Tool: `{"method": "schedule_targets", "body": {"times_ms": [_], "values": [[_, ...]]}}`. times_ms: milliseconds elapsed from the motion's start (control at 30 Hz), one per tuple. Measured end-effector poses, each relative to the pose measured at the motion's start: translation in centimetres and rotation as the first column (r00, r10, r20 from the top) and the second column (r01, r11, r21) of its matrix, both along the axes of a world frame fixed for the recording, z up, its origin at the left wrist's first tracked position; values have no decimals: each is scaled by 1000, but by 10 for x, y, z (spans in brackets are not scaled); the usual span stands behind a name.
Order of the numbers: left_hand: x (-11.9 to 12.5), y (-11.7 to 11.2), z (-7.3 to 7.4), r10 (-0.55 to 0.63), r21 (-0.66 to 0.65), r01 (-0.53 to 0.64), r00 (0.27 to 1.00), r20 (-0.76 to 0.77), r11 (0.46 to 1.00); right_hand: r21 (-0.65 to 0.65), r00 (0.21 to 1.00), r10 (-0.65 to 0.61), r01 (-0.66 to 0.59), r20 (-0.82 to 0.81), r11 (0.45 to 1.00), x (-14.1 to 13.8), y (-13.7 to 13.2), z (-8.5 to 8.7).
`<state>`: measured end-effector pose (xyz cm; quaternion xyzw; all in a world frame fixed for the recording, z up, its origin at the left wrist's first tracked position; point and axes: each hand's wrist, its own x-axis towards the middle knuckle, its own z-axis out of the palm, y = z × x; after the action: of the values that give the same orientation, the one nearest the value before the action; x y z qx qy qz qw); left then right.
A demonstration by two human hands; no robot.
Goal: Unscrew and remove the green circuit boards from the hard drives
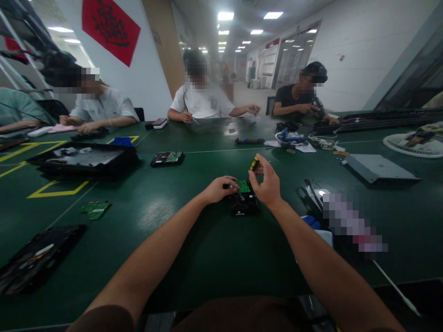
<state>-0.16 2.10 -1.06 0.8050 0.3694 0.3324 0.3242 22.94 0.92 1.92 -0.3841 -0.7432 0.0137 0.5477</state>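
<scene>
A black hard drive (244, 205) with a green circuit board (243, 186) on its far part lies on the table in front of me. My left hand (221, 188) grips the drive's left side, its fingertips at the board's edge. Above the right side of the drive, my right hand (267, 182) is closed on a yellow-and-black screwdriver (254, 163), held between thumb and fingers. Its handle shows; I cannot make out where its tip is.
On the green table (194, 249) lie another hard drive (167, 158), a loose circuit board (96, 210), a black tray (86, 159), a dark casing (34, 258) and a grey metal box (380, 167). A cable (394, 286) runs at right. Several people sit across.
</scene>
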Motion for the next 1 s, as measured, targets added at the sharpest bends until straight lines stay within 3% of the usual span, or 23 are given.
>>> {"method": "schedule_targets", "body": {"times_ms": [367,1000], "values": [[1,-3,5,6,4,-6,1000,-7,1000,-13,1000,15,-16,-15,1000,-1,-2,1],[0,0,1,-10,12,10,1000,4,1000,-9,1000,5,-5,-15,1000,0,0,-1]]}}
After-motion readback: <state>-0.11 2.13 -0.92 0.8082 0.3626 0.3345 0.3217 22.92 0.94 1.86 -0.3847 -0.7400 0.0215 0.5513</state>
